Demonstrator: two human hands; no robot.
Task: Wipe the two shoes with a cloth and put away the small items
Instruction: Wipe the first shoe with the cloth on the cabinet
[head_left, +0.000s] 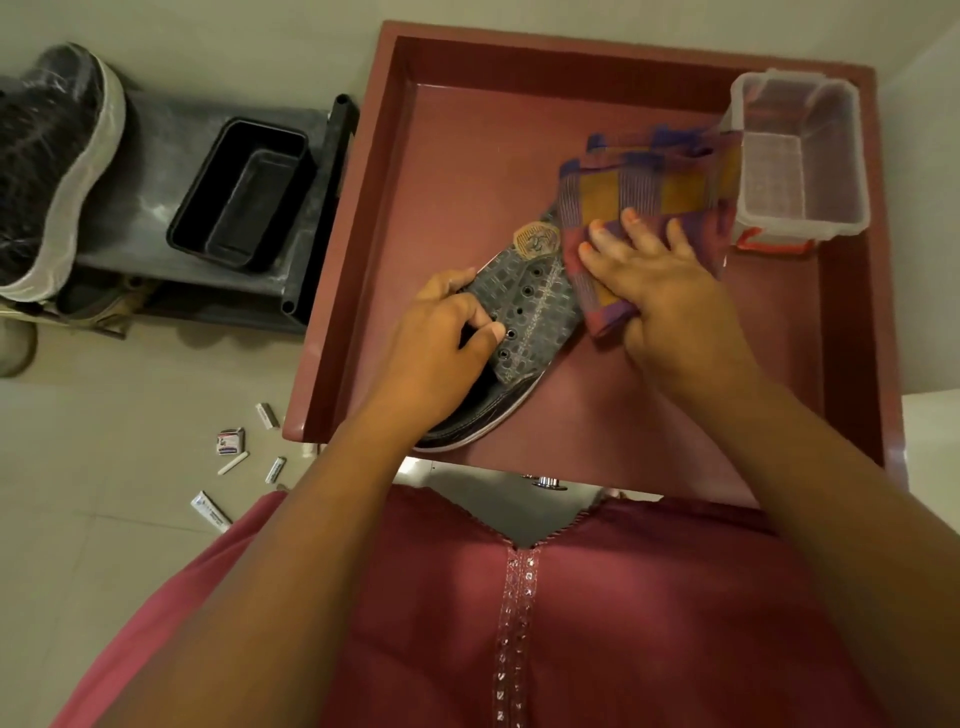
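A grey patterned shoe (530, 306) with eyelets lies on its side in the maroon tray (363, 249). My left hand (441, 332) grips the shoe at its opening. My right hand (660, 291) presses a checked purple and yellow cloth (639, 182) against the shoe's front part. A second dark shoe (47, 156), wrapped in clear plastic, stands on the grey rack at far left. Several small items lie on the floor left of the tray: a small box (230, 441), a white stick (232, 463), small tubes (276, 469) and a flat packet (210, 512).
A clear plastic box (800, 161) with red latches sits in the tray's far right corner. A black bin (244, 192) rests on the grey rack (156, 140) beside the tray. Beige floor tiles surround everything.
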